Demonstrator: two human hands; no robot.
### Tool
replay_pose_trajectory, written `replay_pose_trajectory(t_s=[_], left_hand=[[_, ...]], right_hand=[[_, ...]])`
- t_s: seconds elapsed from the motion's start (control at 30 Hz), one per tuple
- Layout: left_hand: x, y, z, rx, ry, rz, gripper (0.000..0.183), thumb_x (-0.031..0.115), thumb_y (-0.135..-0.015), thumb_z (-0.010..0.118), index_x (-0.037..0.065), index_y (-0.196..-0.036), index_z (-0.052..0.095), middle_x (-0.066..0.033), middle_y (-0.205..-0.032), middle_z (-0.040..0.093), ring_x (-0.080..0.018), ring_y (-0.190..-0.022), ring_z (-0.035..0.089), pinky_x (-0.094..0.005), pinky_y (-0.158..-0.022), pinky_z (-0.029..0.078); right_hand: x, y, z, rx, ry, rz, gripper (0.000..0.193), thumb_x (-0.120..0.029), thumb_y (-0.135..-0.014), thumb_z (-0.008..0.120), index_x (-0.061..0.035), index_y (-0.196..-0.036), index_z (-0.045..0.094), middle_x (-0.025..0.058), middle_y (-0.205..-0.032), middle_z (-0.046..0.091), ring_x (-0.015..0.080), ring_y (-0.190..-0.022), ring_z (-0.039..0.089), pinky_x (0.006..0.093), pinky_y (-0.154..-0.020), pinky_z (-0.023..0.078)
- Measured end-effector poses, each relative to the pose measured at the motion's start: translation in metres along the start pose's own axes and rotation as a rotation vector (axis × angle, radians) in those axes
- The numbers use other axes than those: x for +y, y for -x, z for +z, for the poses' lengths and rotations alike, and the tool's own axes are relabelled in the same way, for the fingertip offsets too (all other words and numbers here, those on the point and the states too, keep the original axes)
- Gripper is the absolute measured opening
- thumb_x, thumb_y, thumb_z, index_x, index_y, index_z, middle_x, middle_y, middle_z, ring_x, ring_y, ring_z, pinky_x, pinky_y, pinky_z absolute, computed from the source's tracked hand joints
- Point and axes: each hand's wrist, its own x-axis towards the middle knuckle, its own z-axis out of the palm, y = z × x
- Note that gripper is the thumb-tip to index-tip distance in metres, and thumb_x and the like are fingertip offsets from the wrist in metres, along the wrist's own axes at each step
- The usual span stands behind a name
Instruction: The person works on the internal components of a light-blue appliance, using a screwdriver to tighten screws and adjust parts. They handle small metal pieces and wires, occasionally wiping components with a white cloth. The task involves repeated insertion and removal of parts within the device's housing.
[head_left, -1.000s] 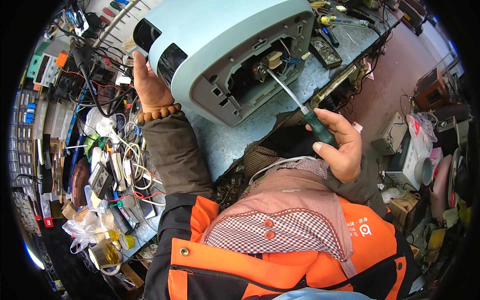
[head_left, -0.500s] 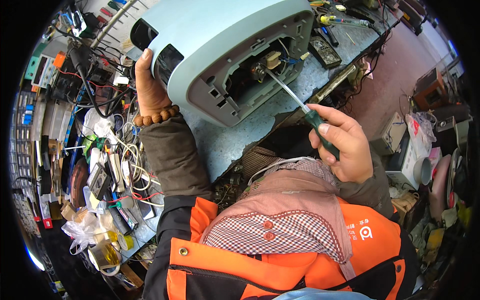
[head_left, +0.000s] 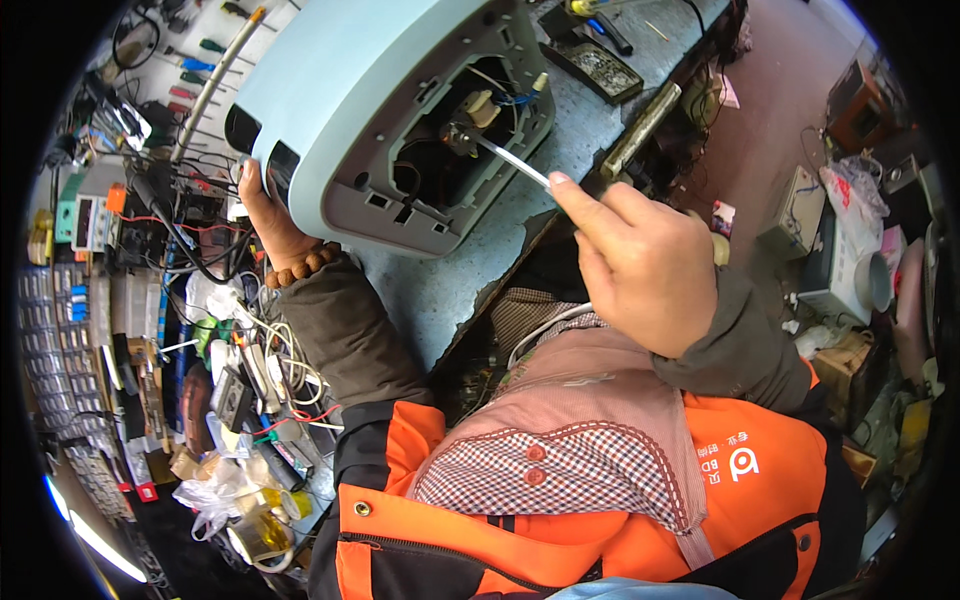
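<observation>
A pale blue appliance housing (head_left: 340, 90) lies upturned on the worn workbench (head_left: 450, 280), its grey underside open and showing wires and a small motor part (head_left: 470, 115). My left hand (head_left: 265, 225), with a bead bracelet at the wrist, grips the housing's left edge. My right hand (head_left: 640, 265) holds a screwdriver (head_left: 515, 160); its metal shaft reaches into the opening and the tip touches the inner part. The handle is mostly hidden inside my fist.
Tangled cables, plugs and small electronics (head_left: 240, 360) crowd the bench's left side. Tools hang on the wall (head_left: 190, 70) behind. A dark tray (head_left: 600, 65) and a metal bar (head_left: 640, 130) lie at the bench's right end. Boxes and bags (head_left: 840, 250) fill the floor at right.
My right hand has slid up the screwdriver toward the housing, now covering the green handle. The view has shifted closer to the housing. My left hand stays on its edge.
</observation>
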Motion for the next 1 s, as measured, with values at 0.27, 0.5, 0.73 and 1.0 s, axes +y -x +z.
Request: replay_pose_trajectory(t_s=[0.27, 0.5, 0.73, 1.0], left_hand=[[0.011, 0.075, 0.064, 0.038, -0.697, 0.695, 0.07, 0.025, -0.1, 0.077, 0.002, -0.159, 0.048, -0.0239, -0.161, 0.045, -0.0369, -0.145, 0.052, -0.048, -0.122, 0.044], [-0.032, 0.129, 0.125, 0.11, -0.946, 0.645, 0.122, -0.003, -0.082, 0.095, 0.009, -0.172, 0.013, -0.0224, -0.165, 0.041, -0.0318, -0.146, 0.049, -0.045, -0.12, 0.047], [-0.037, 0.108, 0.132, 0.275, -0.834, 0.693, 0.116, -0.003, -0.079, 0.095, 0.005, -0.169, 0.021, -0.019, -0.151, 0.053, -0.0287, -0.135, 0.059, -0.0423, -0.115, 0.05], [-0.006, 0.073, 0.12, 0.293, -0.711, 0.69, 0.103, 0.001, -0.078, 0.092, -0.006, -0.163, 0.034, -0.0185, -0.144, 0.06, -0.0245, -0.124, 0.065, -0.0366, -0.108, 0.054]], right_hand=[[0.027, -0.004, 0.005, -0.168, -0.938, 0.398, 0.056, -0.001, -0.094, 0.073, 0.0018, -0.15, 0.062, 0.0022, -0.101, 0.067, 0.0091, -0.094, 0.06, 0.0288, -0.086, 0.053], [0.083, 0.031, 0.06, 0.05, -1.028, 0.488, 0.049, 0.0, -0.089, 0.072, 0.0009, -0.138, 0.066, -0.0027, -0.094, 0.061, 0.005, -0.084, 0.053, 0.0242, -0.078, 0.045], [0.107, -0.061, 0.117, 0.296, -1.273, 0.481, 0.019, -0.007, -0.092, 0.076, -0.0026, -0.109, 0.068, -0.0013, -0.095, 0.063, 0.0103, -0.09, 0.055, 0.0286, -0.083, 0.046], [0.098, -0.099, 0.123, 0.335, -1.54, 0.443, 0.02, 0.001, -0.093, 0.074, -0.0034, -0.111, 0.067, 0.0157, -0.145, 0.064, 0.0205, -0.125, 0.059, 0.039, -0.113, 0.043]])
